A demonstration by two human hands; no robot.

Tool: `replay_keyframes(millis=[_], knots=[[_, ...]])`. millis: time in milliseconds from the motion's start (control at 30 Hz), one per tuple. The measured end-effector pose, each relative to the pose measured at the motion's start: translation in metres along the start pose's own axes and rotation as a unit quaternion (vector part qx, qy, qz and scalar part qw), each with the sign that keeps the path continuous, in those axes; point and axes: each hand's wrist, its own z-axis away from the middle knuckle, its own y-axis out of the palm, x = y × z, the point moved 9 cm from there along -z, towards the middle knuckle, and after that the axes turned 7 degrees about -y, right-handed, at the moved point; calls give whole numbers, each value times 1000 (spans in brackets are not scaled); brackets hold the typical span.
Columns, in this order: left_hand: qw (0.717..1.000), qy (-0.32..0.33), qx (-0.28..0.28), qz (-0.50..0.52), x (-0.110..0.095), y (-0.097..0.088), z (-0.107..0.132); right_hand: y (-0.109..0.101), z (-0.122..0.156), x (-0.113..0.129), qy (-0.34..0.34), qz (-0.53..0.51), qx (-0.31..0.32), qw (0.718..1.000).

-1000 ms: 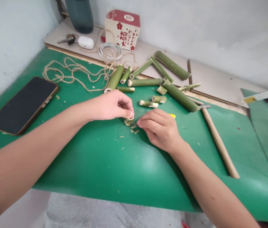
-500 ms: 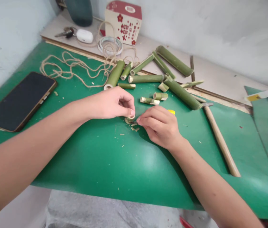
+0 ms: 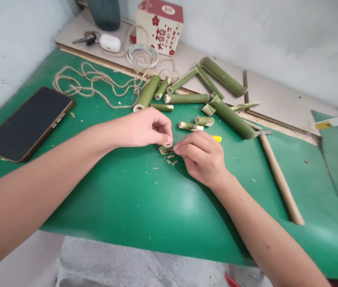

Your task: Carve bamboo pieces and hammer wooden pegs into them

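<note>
My left hand (image 3: 149,127) is closed, its thumb and fingers pinching a short ring-like piece of bamboo (image 3: 165,149) against the green mat. Beside it, my right hand (image 3: 201,157) is closed round a yellow-handled knife (image 3: 217,138). Only the yellow end shows behind the hand, and a bit of dark blade appears by the fingertips, close to the bamboo piece. Small pale shavings (image 3: 173,162) lie just below. Most of the handle is hidden by my right hand.
Several cut bamboo tubes (image 3: 228,117) lie behind my hands. A hammer (image 3: 282,181) rests at right and a phone (image 3: 26,123) at left. Twine (image 3: 97,81), a tape roll (image 3: 141,56), keys (image 3: 86,39), a white case (image 3: 110,42) and a box (image 3: 159,30) are farther back.
The whole view has shifted slightly. Both hands keep nearly the same hold and place at the bamboo piece; the blade's part by the fingertips looks barely different.
</note>
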Motion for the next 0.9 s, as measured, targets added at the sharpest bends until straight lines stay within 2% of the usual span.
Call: replay_keyframes(millis=[267, 400, 467, 600, 900], knots=[[1000, -17, 6, 13, 3, -2, -1, 16, -4, -2, 42, 35, 43, 998], [1000, -12, 7, 3, 3, -3, 0, 18, -5, 1, 29, 51, 65, 996], [1000, -12, 7, 4, 4, -3, 0, 14, -5, 4, 18, 39, 48, 998], [1000, -4, -4, 10, 3, -4, 0, 0, -4, 5, 13, 9, -22, 1000], [1000, 0, -21, 1, 6, -4, -1, 3, -2, 2, 29, 6, -25, 999]])
